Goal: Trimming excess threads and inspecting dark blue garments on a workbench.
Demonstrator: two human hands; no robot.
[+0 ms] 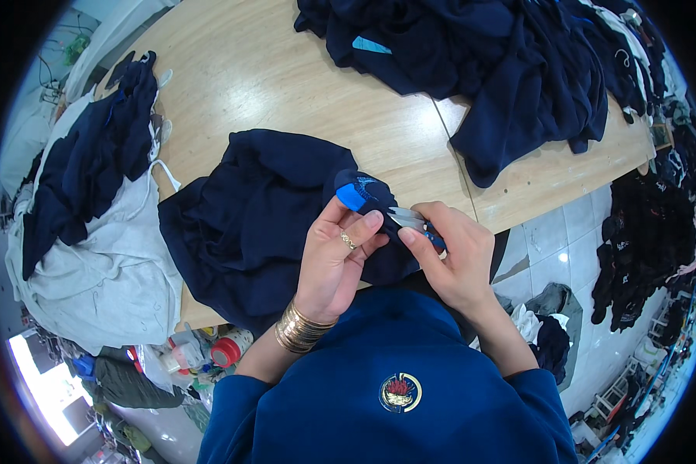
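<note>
Navy garment (243, 205) lies bunched at the near edge of the table (240, 77), one part raised between the hands. A bright blue patch (351, 196) shows on that raised part. Left hand (336, 251): grip pinched on the fabric just beside the patch. Right hand (460, 247): grip closed around blue-handled snips (411, 220), blades pointing at the cloth near the left fingertips. Whether a thread sits between the blades is too small to tell. Step in hand, as judged: trimming at the pinched section. The next move calls for steady fabric and blades clear of cloth and fingers. Beyond, a heap of navy garments (533, 85) occupies the far side; pale grey cloth (104, 278) lies at left.
</note>
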